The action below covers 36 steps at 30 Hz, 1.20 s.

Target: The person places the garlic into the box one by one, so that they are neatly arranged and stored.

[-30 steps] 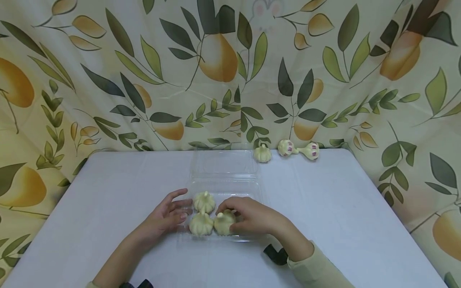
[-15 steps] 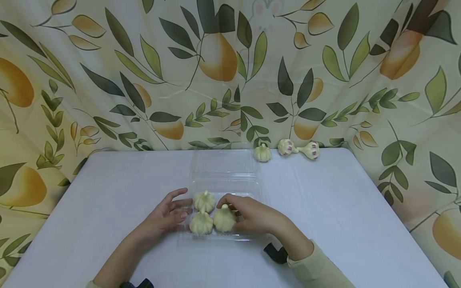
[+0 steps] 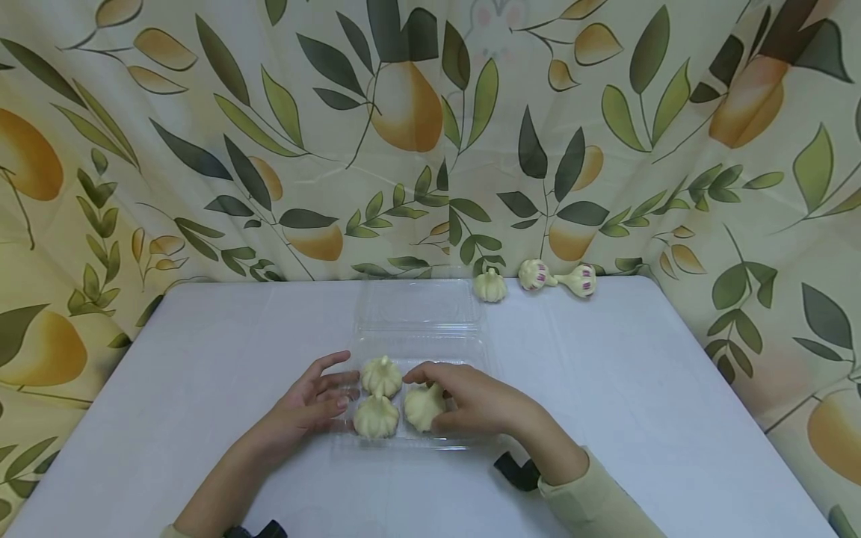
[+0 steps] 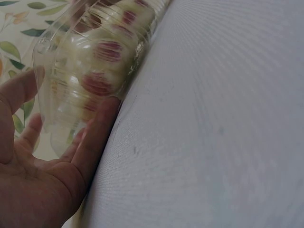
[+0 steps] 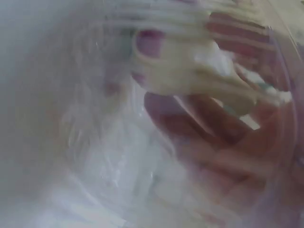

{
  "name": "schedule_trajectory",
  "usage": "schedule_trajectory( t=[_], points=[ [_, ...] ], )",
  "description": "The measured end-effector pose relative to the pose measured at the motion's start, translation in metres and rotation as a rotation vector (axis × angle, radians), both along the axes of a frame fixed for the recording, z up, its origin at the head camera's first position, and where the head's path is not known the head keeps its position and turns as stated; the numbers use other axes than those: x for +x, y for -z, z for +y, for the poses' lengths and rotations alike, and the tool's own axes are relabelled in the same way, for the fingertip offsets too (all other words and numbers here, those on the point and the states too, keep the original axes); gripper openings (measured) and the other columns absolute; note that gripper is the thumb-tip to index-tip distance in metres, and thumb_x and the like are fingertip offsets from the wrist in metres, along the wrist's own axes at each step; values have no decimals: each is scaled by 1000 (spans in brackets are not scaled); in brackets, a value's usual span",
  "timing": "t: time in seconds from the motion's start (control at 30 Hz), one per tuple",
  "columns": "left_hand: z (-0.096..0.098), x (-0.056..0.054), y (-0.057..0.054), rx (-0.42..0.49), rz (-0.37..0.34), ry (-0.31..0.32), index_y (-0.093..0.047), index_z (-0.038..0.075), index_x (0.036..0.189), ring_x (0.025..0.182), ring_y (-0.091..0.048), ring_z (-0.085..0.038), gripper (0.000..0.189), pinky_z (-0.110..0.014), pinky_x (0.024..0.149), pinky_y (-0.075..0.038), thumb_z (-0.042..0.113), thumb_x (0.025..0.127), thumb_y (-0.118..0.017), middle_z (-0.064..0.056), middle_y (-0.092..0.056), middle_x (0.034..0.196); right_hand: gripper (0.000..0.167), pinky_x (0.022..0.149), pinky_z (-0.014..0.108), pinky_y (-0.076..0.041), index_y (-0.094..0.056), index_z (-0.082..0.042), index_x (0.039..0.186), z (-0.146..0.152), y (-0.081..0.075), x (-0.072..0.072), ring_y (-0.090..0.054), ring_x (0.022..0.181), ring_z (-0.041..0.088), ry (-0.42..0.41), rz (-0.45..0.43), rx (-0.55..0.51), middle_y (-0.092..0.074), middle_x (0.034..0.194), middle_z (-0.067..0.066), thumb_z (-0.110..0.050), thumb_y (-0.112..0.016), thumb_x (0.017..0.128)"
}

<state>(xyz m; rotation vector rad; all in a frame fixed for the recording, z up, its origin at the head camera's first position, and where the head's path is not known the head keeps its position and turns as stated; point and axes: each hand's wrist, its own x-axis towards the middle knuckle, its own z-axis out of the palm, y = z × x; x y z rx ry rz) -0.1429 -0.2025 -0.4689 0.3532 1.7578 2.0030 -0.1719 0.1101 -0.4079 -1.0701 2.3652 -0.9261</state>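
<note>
Head: clear plastic hinged box (image 3: 418,347), lid open; right hand (image 3: 480,401) pinches a cream, ribbed, garlic-shaped bulb (image 3: 422,409) inside it; two like bulbs (image 3: 376,418) in the box's left side; left hand (image 3: 312,403) spread at the box's left wall; three more bulbs (image 3: 490,286) beyond the box, rightward; left wrist: spread fingers (image 4: 97,137) along box wall, purple-patched bulb bases through it; right wrist: blurred; fingers (image 5: 175,118) about the bulb.

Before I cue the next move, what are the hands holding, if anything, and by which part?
The right hand holds a garlic bulb by its rounded body; the left hand touches the clear container's side.
</note>
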Motion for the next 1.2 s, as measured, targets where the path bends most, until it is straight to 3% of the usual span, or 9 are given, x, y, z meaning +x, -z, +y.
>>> schedule_trajectory(
  t=[0.3, 0.53, 0.73, 1.2],
  points=[
    [0, 0, -1, -5, -1, -3, -13, 14, 158, 135, -42, -38, 73, -51, 93, -54, 7, 100, -56, -28, -27, 155, 58, 94, 33, -48, -56, -17, 136, -5, 5, 2, -55, 109, 8, -3, -13, -13, -63, 130, -2, -7, -77, 83],
    [1, 0, -1, -3, -2, -6, -13, 14, 158, 135, -42, -38, 73, -52, 92, -54, 6, 100, -56, -28, -27, 155, 64, 99, 42, -49, -53, -17, 141, 1, -3, 2, -56, 122, 21, 16, -24, -5, -58, 140, 2, -13, -80, 83],
    [1, 1, -2, -11, -1, -9, -13, 14, 158, 135, -42, -38, 72, -52, 93, -53, 7, 100, -56, -27, -27, 155, 65, 101, 52, -48, -50, -19, 142, 13, -14, -1, -53, 130, 32, 53, -51, -58, -53, 145, -1, -14, -79, 84],
    [0, 0, 1, -6, 7, -2, -13, 14, 158, 134, -42, -36, 73, -53, 93, -53, 5, 99, -56, -27, -26, 155, 63, 106, 50, -45, -49, -23, 143, 49, -32, -15, -54, 129, 31, 181, -29, -154, -53, 145, 5, -18, -78, 87]
  ],
)
